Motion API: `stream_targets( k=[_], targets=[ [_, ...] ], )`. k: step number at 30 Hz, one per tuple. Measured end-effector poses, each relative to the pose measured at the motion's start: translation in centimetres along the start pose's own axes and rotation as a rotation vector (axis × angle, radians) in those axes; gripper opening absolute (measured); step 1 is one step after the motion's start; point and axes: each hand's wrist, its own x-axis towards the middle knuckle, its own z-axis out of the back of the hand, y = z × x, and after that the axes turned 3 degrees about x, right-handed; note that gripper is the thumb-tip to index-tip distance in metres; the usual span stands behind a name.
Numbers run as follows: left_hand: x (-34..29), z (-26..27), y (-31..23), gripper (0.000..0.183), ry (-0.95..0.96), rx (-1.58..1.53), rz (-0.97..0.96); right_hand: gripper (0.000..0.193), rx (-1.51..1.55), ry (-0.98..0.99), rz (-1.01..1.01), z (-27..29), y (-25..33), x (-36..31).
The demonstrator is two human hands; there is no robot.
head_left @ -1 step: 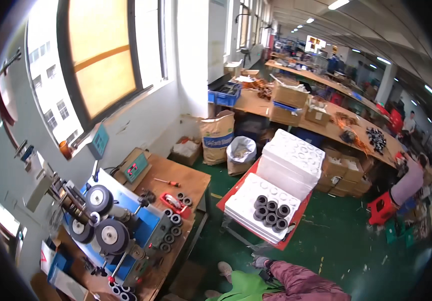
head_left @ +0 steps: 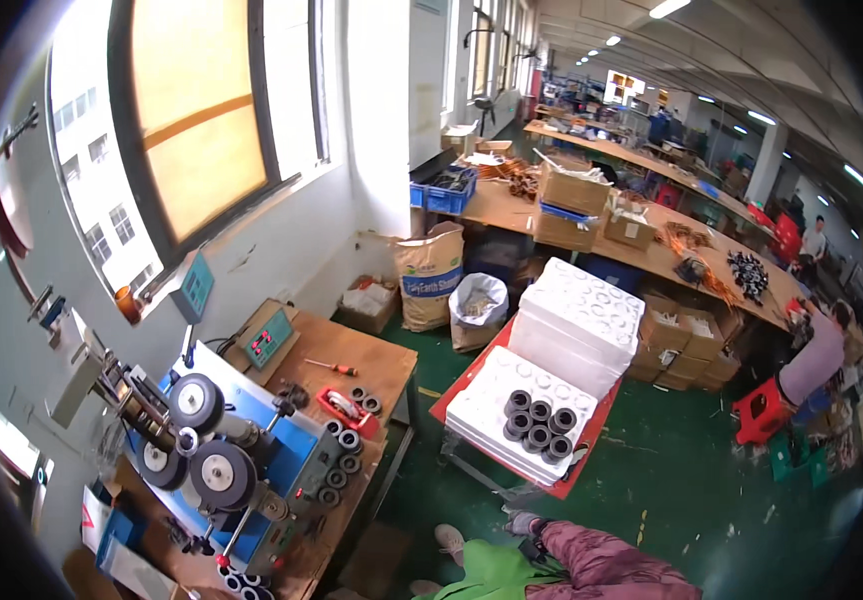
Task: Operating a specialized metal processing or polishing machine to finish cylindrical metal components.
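Note:
My right hand [head_left: 523, 522], in a greyish glove with a maroon sleeve behind it, hangs low beside the near edge of a red-topped stand [head_left: 563, 488]. Its fingers are small and dark here, so their pose is unclear, and I see nothing held. My left hand is out of view. White foam trays [head_left: 481, 425] lie on the stand, carrying a cluster of black rings [head_left: 539, 425]. On the wooden bench [head_left: 386, 350] to my left stands a machine with dark rollers [head_left: 223, 475]. More black rings [head_left: 349, 440] line its near side.
A screwdriver [head_left: 331, 367] and a red tape dispenser-like tool [head_left: 347, 408] lie on the bench. Behind the stand are a paper sack [head_left: 429, 280], a lined bin [head_left: 478, 305] and cardboard boxes [head_left: 686, 335]. A person in pink [head_left: 816, 355] sits by a red stool [head_left: 756, 412] at right.
The view has shifted very slightly, so the scene sits a little farther left. My right hand stays in the same place beside the stand.

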Motion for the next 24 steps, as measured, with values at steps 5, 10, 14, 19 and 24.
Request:
stream_targets(
  k=[5,10,14,19,24],
  targets=[
    [5.4,3.4,-1.6,0.023,-0.003,0.244,0.001,0.044,0.115,-0.148,-0.049,-1.2,-5.4,1.2],
    [7.4,6.6,-4.0,0.025,-0.051,0.24,-0.036,0.04,0.162,-0.241,-0.096,-0.7,-9.6,5.9],
    [6.1,6.9,-3.2,0.02,0.017,-0.498,-0.024,0.04,-0.043,-0.287,-0.004,3.6,-2.7,3.6],
    [8.6,5.9,-2.9,0.023,0.035,0.345,-0.171,0.041,0.061,-0.155,-0.083,5.6,2.2,1.0],
    [11.2,7.5,-1.6,0.022,-0.025,0.653,-0.427,0.034,0.233,-0.193,-0.039,3.6,2.8,1.1]
  ],
)
